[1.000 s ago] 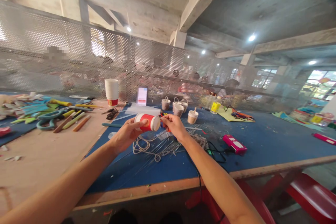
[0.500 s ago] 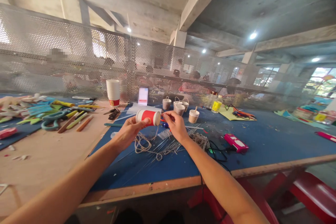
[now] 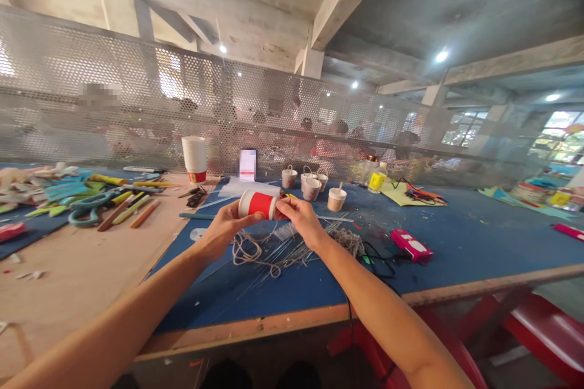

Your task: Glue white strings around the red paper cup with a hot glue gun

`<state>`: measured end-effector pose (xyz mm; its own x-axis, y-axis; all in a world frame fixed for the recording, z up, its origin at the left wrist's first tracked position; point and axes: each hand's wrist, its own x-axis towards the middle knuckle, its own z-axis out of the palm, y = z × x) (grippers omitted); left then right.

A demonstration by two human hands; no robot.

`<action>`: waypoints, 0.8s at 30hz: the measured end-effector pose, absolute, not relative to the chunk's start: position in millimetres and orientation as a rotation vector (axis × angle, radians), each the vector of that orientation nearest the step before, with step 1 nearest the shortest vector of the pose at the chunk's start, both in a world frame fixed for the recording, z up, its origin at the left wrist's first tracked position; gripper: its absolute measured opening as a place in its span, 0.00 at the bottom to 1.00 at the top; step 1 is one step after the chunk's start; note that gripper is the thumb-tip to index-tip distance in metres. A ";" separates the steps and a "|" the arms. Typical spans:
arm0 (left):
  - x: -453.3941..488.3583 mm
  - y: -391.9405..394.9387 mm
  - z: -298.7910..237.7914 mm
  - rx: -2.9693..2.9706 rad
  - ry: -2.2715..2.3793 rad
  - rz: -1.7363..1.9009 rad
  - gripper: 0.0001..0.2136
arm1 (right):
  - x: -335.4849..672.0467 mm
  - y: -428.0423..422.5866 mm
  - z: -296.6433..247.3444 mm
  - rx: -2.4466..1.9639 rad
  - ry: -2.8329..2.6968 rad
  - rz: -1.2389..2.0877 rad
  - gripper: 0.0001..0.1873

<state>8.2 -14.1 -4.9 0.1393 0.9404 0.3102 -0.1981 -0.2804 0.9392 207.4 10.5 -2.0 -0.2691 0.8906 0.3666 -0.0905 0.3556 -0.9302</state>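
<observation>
While my left hand point(image 3: 224, 228) holds a red-and-white paper cup point(image 3: 259, 205), my right hand point(image 3: 305, 220) is at its end; whether it grips, I cannot tell.

The cup point(image 3: 261, 205) hides most fingers of the left hand point(image 3: 227, 226); whatever lies between the fingertips of the right hand point(image 3: 301, 217) is too small to tell. Pixelation obscures the phone's display point(image 3: 247, 164). People point(image 3: 338, 135) blur behind the perforated screen point(image 3: 255, 82). Picture edges crop a pink object point(image 3: 10, 231) and red stool point(image 3: 538, 331).

red-banded white cup point(image 3: 261, 204), blue tabletop point(image 3: 460, 237)
</observation>
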 end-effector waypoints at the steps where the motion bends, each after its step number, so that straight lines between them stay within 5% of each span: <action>1: 9.1 -14.9 -4.4 1.344 0.787 1.354 0.21 | 206.9 10.2 -2.2 -0.761 -1.547 1.121 0.15; 16: 5.5 -5.9 -8.4 1.134 0.820 1.335 0.13 | 203.7 10.0 -11.6 -0.776 -1.811 0.885 0.12; 24: -0.9 -2.6 -5.7 1.118 0.793 1.376 0.10 | 214.3 17.3 -9.0 -0.791 -1.804 0.460 0.06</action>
<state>-0.9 -2.6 -5.7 0.0886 0.9805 0.1752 -0.3395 -0.1356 0.9308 214.3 17.3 -9.0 -0.2167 0.7057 0.6745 0.2965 0.7059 -0.6433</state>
